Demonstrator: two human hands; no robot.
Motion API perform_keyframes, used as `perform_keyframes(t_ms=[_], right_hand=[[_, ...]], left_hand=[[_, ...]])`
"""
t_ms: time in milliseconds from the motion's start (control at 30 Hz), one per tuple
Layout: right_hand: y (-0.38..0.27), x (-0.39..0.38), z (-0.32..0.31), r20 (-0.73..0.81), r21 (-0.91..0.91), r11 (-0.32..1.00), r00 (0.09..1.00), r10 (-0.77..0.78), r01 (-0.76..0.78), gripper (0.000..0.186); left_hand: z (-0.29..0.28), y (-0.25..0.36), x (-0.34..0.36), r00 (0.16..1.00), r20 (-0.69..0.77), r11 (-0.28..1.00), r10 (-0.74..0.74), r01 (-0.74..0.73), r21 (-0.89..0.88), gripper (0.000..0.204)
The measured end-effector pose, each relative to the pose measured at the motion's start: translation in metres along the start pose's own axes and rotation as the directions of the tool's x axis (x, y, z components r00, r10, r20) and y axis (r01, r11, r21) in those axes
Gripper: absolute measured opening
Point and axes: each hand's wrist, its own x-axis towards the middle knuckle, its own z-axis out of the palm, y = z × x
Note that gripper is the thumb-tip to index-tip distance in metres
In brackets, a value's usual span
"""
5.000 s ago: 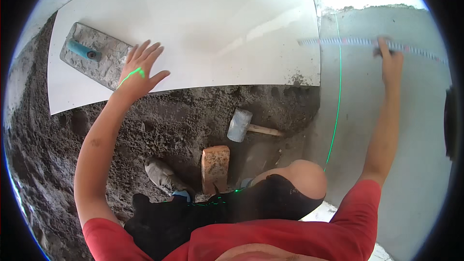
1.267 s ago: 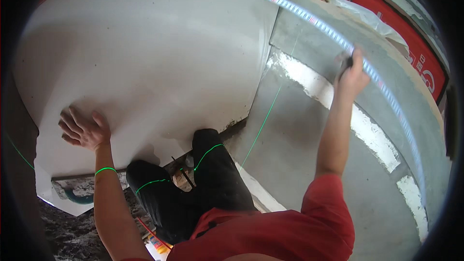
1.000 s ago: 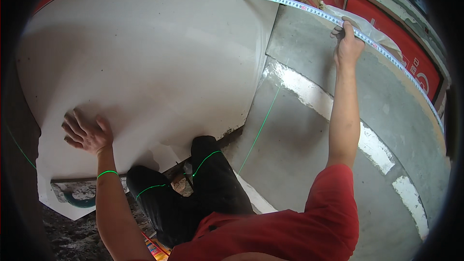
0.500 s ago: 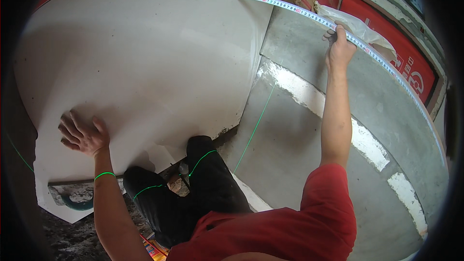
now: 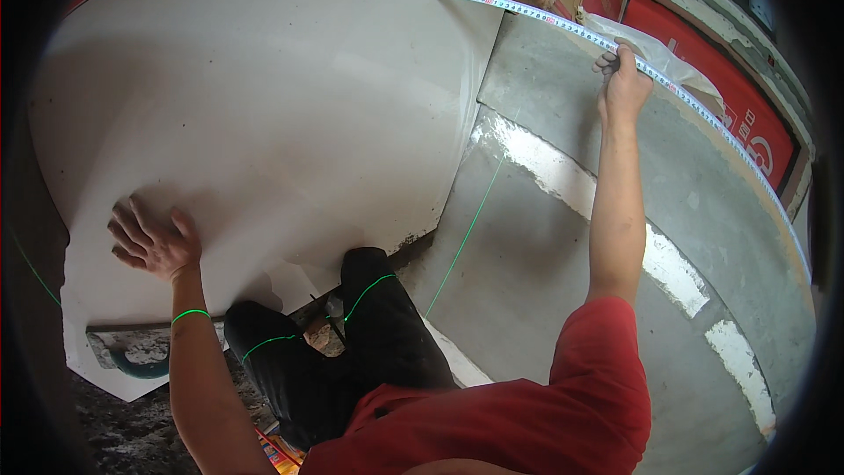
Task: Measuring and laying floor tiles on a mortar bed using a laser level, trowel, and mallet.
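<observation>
My right hand (image 5: 626, 85), arm stretched far out, grips a white tape measure blade (image 5: 576, 28) between thumb and fingers. The blade runs from the far right corner of a large pale tile (image 5: 264, 88), past my hand, and curves away along the right side. Its case does not show. My left hand (image 5: 155, 239) rests on the near left of the tile with fingers spread, holding nothing. Close to my left forearm, a trowel with a dark green handle (image 5: 139, 364) lies at the tile's near edge.
Grey slabs (image 5: 527, 246) with white patchy strips (image 5: 673, 271) cover the right side. A green laser line (image 5: 466, 237) crosses them and my knees. Red boxes (image 5: 642, 13) and a white sack (image 5: 673, 62) stand along the far right. Dark rough mortar (image 5: 132, 427) shows at the near left.
The view has shifted slightly. The right hand still grips the tape blade, whose far stretch on the right now lies a little differently. The left hand stays flat on the tile.
</observation>
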Motion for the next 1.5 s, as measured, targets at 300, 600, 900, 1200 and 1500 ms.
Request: perform_keyframes(t_ms=[300, 600, 900, 1200, 1500], right_hand=[[-0.003, 0.013, -0.011, 0.016, 0.003, 1.0, 1.0, -0.027, 0.027, 0.022], [-0.003, 0.023, -0.001, 0.028, 0.024, 0.997, 0.997, -0.068, 0.068, 0.019], [0.002, 0.018, -0.001, 0.025, 0.031, 0.998, 0.998, -0.06, 0.059, 0.019], [0.004, 0.013, -0.001, 0.024, 0.043, 0.998, 0.998, -0.056, 0.055, 0.019], [0.004, 0.019, -0.003, 0.021, 0.024, 0.997, 0.997, -0.072, 0.071, 0.019]], left_hand=[[0.0, -0.002, 0.001, 1.0, 0.008, 1.0, -0.003, 0.003, 0.001, 0.075], [0.0, -0.001, 0.002, 1.0, -0.007, 1.0, 0.005, -0.005, 0.01, 0.075], [-0.001, 0.0, 0.001, 1.0, -0.004, 1.0, 0.004, -0.004, 0.01, 0.076], [0.0, 0.001, 0.0, 1.0, -0.001, 1.0, 0.001, -0.001, 0.01, 0.076], [0.0, -0.001, -0.001, 1.0, 0.004, 1.0, -0.01, 0.01, -0.009, 0.076]])
